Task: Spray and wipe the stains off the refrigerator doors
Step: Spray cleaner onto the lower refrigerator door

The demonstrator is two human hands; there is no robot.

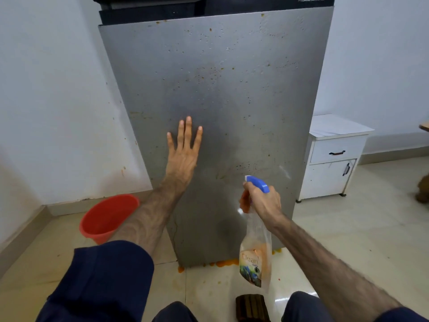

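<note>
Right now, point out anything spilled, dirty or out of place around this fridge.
Orange mush is spilled on the floor along the bottom edge of the fridge door. The door itself is peppered with orange-brown specks, and the wall to its left carries splatter too. Nothing looks broken or askew.

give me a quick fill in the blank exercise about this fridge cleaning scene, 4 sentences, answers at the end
1. The right hand grips a spray bottle whose trigger head is ____ in colour.
2. The left hand lies with straight fingers flat on the refrigerator ____.
3. The bucket on the floor left of the refrigerator is ____.
4. The white cabinet stands to the ____ of the refrigerator.

Missing words: blue; door; red; right
</note>
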